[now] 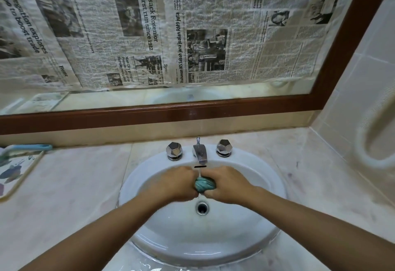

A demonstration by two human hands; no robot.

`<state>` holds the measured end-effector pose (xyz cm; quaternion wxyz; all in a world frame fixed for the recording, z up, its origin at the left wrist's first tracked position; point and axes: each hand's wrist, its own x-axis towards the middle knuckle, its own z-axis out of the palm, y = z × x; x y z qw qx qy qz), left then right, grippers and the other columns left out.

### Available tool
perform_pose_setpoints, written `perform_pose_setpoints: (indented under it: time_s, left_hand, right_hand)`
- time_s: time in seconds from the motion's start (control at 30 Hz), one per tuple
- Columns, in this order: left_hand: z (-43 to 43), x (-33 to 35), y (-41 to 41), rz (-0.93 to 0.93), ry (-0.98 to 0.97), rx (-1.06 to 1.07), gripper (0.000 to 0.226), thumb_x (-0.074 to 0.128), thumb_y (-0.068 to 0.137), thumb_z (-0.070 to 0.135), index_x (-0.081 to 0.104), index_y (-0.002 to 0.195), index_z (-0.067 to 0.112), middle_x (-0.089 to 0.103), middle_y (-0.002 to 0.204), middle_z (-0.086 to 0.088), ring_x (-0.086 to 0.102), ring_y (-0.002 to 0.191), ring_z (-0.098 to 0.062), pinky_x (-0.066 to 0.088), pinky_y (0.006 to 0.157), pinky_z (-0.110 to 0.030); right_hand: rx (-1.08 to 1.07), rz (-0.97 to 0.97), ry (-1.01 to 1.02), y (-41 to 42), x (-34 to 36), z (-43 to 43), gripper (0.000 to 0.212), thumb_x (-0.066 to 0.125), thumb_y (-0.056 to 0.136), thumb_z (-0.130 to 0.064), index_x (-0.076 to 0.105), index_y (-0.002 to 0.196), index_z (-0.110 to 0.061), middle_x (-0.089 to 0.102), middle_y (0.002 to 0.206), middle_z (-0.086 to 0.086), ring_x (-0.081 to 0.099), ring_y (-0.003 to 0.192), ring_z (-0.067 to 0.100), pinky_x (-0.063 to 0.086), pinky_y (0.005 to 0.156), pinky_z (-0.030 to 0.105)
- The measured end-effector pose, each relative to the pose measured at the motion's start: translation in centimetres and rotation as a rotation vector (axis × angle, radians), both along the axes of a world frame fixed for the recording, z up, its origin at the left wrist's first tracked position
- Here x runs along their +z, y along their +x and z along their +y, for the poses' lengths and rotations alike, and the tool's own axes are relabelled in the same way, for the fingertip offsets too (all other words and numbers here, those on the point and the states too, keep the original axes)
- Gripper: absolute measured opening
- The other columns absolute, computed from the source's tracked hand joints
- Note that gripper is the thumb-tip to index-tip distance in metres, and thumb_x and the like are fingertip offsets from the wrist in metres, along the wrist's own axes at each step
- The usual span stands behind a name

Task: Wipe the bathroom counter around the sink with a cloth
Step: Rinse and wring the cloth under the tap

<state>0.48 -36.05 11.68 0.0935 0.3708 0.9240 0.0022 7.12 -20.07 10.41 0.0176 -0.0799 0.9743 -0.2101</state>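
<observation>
**Wringing the cloth over the basin before wiping**

My left hand [178, 184] and right hand [224, 185] are both closed into fists around a small teal cloth [204, 184], bunched tight between them. I hold it above the white oval sink [149, 170], just under the chrome spout [200, 153], where a thin stream of water seems to run down onto it. The drain [202, 207] lies just near of my hands.

The cloth looks soft, light and soaked; I judge it will squash and twist easily, drip if left wet, and open flat under a palm for wiping. Gripping both ends, as now, suits wringing it.

Two faceted chrome tap knobs, the left knob [174, 150] and right knob [224, 148], flank the spout. The counter [74, 185] around the sink is pale, marble-like stone with faint smudges, more so to the right. At far left a patterned tray [19, 172] sits on it, a blue-handled item [32, 147] beside it. Behind, a wood-framed mirror [192, 114] is covered with newspaper [149, 25]. Tiled wall rises on the right.
</observation>
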Motion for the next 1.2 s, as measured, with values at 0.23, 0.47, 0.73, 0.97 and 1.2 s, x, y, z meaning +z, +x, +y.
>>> perform_pose_setpoints:
  time_s: [0.23, 0.47, 0.73, 0.97, 1.2]
  left_hand:
    - [-0.5, -1.8, 1.3, 0.839, 0.403, -0.341, 0.044, 0.06, 0.079, 0.017, 0.057, 0.123, 0.01, 0.064, 0.111, -0.01, 0.061, 0.102, -0.029, 0.044, 0.088, -0.04]
    - [1.7, 1.2, -0.4, 0.549, 0.378, -0.308, 0.036, 0.081, 0.049, 0.028, 0.049, 0.058, 0.011, 0.054, 0.044, -0.003, 0.047, 0.03, -0.028, 0.029, 0.033, -0.019]
    - [3.8, 1.5, 0.9, 0.138, -0.002, -0.105, 0.017, 0.051, 0.081, 0.015, 0.064, 0.091, 0.01, 0.065, 0.096, -0.014, 0.062, 0.084, -0.036, 0.04, 0.058, -0.032]
    - [2.0, -2.4, -0.4, -0.409, 0.267, 0.152, 0.034, 0.061, 0.071, 0.005, 0.038, 0.046, 0.015, 0.037, 0.048, 0.002, 0.034, 0.048, -0.015, 0.023, 0.044, -0.026]
    - [1.4, -3.8, 0.0, -0.626, 0.272, 0.227, 0.02, 0.061, 0.068, 0.005, 0.047, 0.055, 0.008, 0.04, 0.051, -0.008, 0.03, 0.041, -0.018, 0.023, 0.042, -0.021]
  right_hand:
    - [-0.102, -0.986, -0.79, -0.6, 5.9, 1.8, 0.017, 0.056, 0.084, -0.014, 0.051, 0.069, -0.019, 0.039, 0.049, 0.001, 0.029, 0.038, 0.011, 0.015, 0.041, 0.018]
    - [-0.162, -0.792, -0.45, -0.5, 7.0, 1.0, 0.026, 0.069, 0.078, -0.008, 0.043, 0.075, -0.013, 0.033, 0.047, 0.002, 0.026, 0.037, 0.014, 0.019, 0.042, 0.018]
    - [-0.206, -0.098, 0.273, 0.4, 3.4, -0.2, 0.019, 0.056, 0.073, -0.016, 0.061, 0.091, -0.02, 0.06, 0.087, 0.005, 0.056, 0.073, 0.027, 0.033, 0.05, 0.026]
    - [0.028, 0.02, 0.484, -1.3, 0.5, -1.5, 0.023, 0.058, 0.078, -0.016, 0.064, 0.099, -0.012, 0.068, 0.095, 0.011, 0.062, 0.084, 0.034, 0.032, 0.062, 0.031]
    - [0.146, 0.019, 0.522, -1.1, -1.0, -1.7, 0.025, 0.069, 0.071, -0.02, 0.063, 0.09, -0.005, 0.069, 0.08, 0.015, 0.062, 0.066, 0.036, 0.012, 0.047, 0.021]
